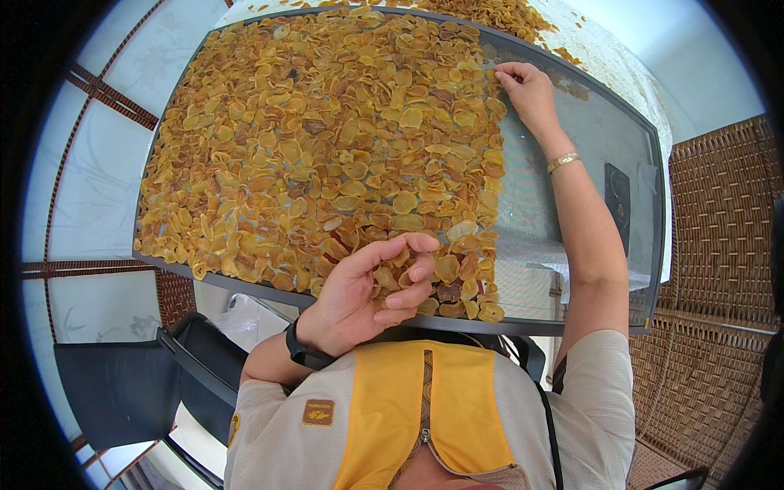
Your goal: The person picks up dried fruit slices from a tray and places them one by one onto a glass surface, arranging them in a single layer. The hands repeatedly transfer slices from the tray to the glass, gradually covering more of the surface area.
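Observation:
My left hand (pixel 376 282), a dark watch at its wrist, is palm up over the near part of the layer, its curled fingers around several dried slices (pixel 386 278). My right hand (pixel 528 92) reaches to the far right edge of the layer, thumb and forefinger pinched together. Whether a slice is between those fingertips is too small to tell. Yellow-brown dried slices (pixel 355 168), probably fruit or root, cover the left and middle of a framed mesh screen (pixel 527 226). Their right border runs nearly straight. Bare mesh shows under my right forearm.
Beyond the screen's dark frame (pixel 612 92), a heap of loose slices (pixel 490 12) lies on a white covering (pixel 618 58). A dark flat object (pixel 617 199) shows at the screen's right. A woven panel (pixel 723 214) stands right; a black chair (pixel 122 386) is at lower left.

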Demonstrator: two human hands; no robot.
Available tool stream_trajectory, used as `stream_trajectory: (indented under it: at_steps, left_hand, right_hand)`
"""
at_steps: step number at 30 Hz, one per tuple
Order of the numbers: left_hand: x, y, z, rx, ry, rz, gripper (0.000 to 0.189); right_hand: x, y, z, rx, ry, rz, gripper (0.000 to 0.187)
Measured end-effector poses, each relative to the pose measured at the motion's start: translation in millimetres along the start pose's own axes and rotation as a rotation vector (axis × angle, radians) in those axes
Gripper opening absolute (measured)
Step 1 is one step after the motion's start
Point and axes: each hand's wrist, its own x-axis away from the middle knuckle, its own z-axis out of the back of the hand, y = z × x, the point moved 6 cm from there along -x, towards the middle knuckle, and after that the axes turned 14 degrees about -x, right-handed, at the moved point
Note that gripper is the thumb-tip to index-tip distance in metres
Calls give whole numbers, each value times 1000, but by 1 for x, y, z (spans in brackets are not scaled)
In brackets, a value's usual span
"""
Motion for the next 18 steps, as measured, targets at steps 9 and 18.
stream_trajectory:
  at_steps: [9, 18]
  left_hand:
    - [1, -4, -1, 2, 30, -16, 35]
    - [-15, -7, -2, 183, 60, -111, 44]
  right_hand:
    - [11, 1, 8, -277, 33, -29, 22]
    - [104, -99, 26, -451, -221, -152, 21]
